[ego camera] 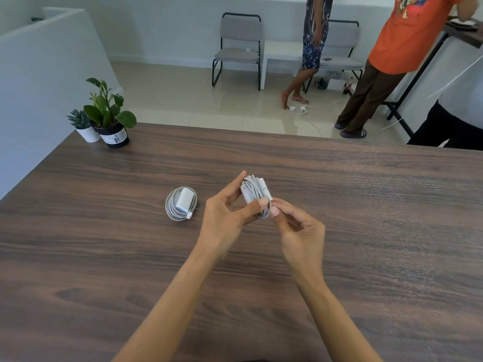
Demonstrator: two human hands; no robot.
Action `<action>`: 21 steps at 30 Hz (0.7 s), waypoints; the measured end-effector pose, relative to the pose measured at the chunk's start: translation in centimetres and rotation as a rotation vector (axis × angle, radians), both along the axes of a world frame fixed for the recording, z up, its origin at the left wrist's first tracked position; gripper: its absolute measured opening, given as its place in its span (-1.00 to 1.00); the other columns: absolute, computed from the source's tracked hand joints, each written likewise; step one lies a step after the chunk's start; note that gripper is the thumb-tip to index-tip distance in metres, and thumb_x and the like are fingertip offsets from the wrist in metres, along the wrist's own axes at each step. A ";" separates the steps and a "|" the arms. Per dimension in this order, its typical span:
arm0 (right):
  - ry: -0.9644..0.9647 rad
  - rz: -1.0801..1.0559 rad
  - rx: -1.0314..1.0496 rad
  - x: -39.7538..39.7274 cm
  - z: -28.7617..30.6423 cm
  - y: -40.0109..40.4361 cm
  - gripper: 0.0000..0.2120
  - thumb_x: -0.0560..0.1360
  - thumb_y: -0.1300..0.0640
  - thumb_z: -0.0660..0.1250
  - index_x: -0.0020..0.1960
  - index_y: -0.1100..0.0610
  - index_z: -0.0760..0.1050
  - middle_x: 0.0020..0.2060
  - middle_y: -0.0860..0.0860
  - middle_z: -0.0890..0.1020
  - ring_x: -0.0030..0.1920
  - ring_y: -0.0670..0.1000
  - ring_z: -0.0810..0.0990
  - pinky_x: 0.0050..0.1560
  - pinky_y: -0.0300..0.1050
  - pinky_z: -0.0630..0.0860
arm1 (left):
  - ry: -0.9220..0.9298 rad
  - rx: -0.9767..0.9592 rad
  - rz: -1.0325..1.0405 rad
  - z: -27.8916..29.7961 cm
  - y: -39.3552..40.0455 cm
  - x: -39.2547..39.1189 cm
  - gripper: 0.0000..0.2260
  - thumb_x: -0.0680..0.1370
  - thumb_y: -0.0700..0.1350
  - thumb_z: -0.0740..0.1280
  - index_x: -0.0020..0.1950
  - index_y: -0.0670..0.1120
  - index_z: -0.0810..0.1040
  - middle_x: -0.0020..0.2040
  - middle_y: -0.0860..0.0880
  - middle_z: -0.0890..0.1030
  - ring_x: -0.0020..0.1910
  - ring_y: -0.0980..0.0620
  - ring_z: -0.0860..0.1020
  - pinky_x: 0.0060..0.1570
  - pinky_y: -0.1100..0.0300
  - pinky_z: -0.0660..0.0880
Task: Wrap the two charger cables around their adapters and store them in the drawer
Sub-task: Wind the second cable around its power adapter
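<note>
Charger bundle (254, 193), cable wound round its adapter, stands long axis upright above the table (366, 205), right of the finished coiled charger (181, 203) lying flat there. I see my left hand (224, 218) gripping it, thumb across the wraps; my right hand (298, 226) pinches its lower end. Two potted plants (104, 113) sit far left of the coil.

Bright, even daylight; sharp centre, wide-angle warp at edges.
Soft faint shadows under the hands on the table (366, 205); floor tiles (183, 100) show pale glare; straight lines bow near frame borders.
</note>
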State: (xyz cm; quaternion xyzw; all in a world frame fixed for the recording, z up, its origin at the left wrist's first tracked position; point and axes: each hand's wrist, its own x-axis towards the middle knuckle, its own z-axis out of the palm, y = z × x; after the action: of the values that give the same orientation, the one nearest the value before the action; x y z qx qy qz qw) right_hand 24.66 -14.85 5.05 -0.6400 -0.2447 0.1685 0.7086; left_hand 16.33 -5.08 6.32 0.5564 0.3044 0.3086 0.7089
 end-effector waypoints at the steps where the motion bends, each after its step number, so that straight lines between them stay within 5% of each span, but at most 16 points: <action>1: 0.018 0.009 -0.004 0.1 0.1 -0.1 -0.79 0.44 0.34 0.39 -0.14 0.03 0.65 -0.11 -0.08 0.71 0.00 -0.11 0.66 0.05 -0.28 0.54 | 0.000 0.003 -0.001 0.0 0.0 0.0 -0.37 0.37 -0.27 0.49 0.41 -0.10 0.40 0.18 0.01 0.62 0.15 0.06 0.59 -0.01 0.08 0.61; 6: -0.190 -0.086 -0.201 -0.2 0.2 0.0 -0.88 0.46 0.17 0.40 -0.15 -0.05 0.60 -0.11 -0.14 0.61 -0.06 -0.20 0.56 -0.07 -0.35 0.42 | 0.018 0.022 0.030 -0.2 -0.4 -0.1 -0.29 0.28 -0.12 0.54 0.40 -0.07 0.40 0.15 0.10 0.63 0.19 0.07 0.57 0.13 -0.04 0.55; 11: -0.315 -0.142 -0.211 -1.1 0.4 0.1 -0.85 0.50 0.20 0.34 -0.15 -0.03 0.56 -0.32 -0.22 0.62 -0.31 -0.15 0.54 -0.28 -0.44 0.39 | 0.062 0.079 0.028 -0.3 -0.3 -0.1 -0.30 0.31 -0.08 0.57 0.41 -0.04 0.38 0.20 0.09 0.61 0.23 0.07 0.55 0.22 -0.06 0.48; 21: -0.319 -0.175 -0.068 -1.1 -0.3 0.3 -0.81 0.45 0.30 0.39 0.00 0.08 0.64 -0.12 -0.07 0.69 -0.09 -0.21 0.65 -0.03 -0.32 0.54 | 0.029 0.038 0.020 -0.5 -0.5 -0.3 -0.35 0.39 -0.22 0.50 0.43 -0.09 0.35 0.20 0.07 0.60 0.20 0.06 0.57 0.09 0.02 0.57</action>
State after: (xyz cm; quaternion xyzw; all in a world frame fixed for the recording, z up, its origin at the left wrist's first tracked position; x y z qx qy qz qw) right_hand 23.54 -14.56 4.70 -0.7011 -0.2914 0.0107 0.6507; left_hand 16.03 -5.59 5.82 0.5713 0.3141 0.3131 0.6906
